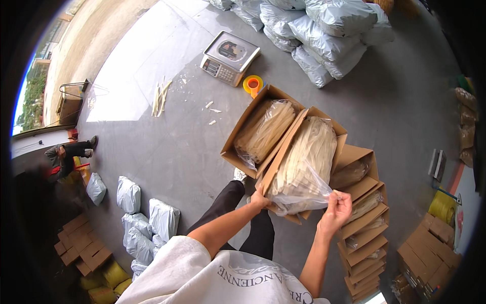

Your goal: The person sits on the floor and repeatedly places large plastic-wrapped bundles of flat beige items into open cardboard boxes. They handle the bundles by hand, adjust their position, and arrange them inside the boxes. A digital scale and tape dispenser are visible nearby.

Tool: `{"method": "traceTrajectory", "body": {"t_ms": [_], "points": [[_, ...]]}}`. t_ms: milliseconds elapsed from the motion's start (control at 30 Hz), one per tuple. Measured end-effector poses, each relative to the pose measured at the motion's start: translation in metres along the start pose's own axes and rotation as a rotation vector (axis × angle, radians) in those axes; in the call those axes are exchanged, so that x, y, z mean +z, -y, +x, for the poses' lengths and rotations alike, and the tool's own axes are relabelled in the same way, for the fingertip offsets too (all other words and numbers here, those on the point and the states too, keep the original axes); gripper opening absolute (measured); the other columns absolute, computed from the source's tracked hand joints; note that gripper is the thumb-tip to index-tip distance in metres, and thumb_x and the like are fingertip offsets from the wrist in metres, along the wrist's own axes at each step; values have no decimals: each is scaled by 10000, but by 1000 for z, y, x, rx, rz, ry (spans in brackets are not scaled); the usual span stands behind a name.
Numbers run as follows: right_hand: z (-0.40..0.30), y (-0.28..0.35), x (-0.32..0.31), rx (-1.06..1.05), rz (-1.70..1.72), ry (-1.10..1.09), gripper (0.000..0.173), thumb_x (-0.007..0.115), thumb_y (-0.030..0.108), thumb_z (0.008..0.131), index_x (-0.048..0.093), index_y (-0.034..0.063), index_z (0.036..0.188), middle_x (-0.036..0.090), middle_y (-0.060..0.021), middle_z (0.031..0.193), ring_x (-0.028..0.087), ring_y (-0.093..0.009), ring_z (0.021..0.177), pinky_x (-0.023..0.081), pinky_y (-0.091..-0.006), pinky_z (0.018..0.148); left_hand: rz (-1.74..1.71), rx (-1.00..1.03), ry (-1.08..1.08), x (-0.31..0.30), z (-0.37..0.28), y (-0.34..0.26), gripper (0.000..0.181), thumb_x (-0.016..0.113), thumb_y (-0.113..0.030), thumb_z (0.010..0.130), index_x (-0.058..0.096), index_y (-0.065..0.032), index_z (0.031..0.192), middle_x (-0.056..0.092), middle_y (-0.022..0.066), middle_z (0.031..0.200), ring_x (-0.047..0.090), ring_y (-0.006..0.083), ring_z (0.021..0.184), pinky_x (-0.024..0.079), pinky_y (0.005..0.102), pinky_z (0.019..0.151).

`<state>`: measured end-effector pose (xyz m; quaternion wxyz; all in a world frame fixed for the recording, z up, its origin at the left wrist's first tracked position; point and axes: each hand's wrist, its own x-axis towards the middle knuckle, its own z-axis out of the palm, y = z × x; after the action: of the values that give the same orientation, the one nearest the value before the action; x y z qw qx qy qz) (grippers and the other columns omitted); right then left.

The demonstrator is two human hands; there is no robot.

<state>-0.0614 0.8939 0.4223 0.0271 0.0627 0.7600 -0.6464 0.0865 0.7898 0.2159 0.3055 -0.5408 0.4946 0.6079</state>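
Observation:
An open cardboard box [339, 132] in front of me holds a clear plastic bag [300, 201] full of pale dried strips [303, 155]. My right hand [337, 212] pinches the bag's mouth and stretches the film at the near right corner. At the near left corner, my left hand [260, 199] grips the box's edge; whether it also holds the film is hard to see. Touching this box on its left is a second open cardboard box [237, 133], with bagged strips [267, 131] in it.
More open boxes [364, 235] form a row on my right. Beyond the boxes are a tape roll [253, 84] and a digital scale [229, 57]. Grey plastic parcels [330, 34] are piled far ahead, others [163, 216] at left. Loose strips [161, 97] litter the floor. A person [70, 154] sits far left.

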Motion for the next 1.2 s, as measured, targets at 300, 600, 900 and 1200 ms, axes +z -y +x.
{"method": "traceTrajectory", "body": {"t_ms": [300, 600, 900, 1200], "points": [[-17, 27, -12, -51, -54, -39, 67, 551, -6, 827, 493, -2, 795, 531, -46, 761, 482, -94, 689, 420, -221, 680, 109, 92, -339, -22, -1, 44, 529, 623, -15, 633, 575, -133, 1147, 597, 159, 1072, 569, 229, 1021, 426, 292, 866], [-12, 100, -22, -259, -68, -43, 78, 539, 2, 824, 464, 3, 804, 486, -56, 703, 443, -112, 629, 367, -205, 589, -520, 131, 655, -30, 36, 70, 439, 493, -164, 867, 398, -98, 1291, 557, 55, 1114, 549, 177, 987, 447, 331, 838], [-46, 179, -25, -395, -99, 96, 92, 552, -8, 808, 463, 3, 788, 472, -56, 696, 417, -115, 638, 351, -208, 571, -544, -242, 852, -62, -42, 14, 631, 167, -553, 899, 148, -164, 1396, 247, 27, 1424, 175, 179, 1319, 73, 475, 1056], [-79, 272, -1, -568, -124, 92, 104, 566, -24, 799, 479, 10, 752, 444, -25, 675, 386, -101, 636, 322, -198, 577, -548, -196, 1241, -71, -174, -31, 700, 185, -651, 839, 254, -196, 1366, 260, 69, 1409, 245, 311, 1281, 205, 564, 987]]}}
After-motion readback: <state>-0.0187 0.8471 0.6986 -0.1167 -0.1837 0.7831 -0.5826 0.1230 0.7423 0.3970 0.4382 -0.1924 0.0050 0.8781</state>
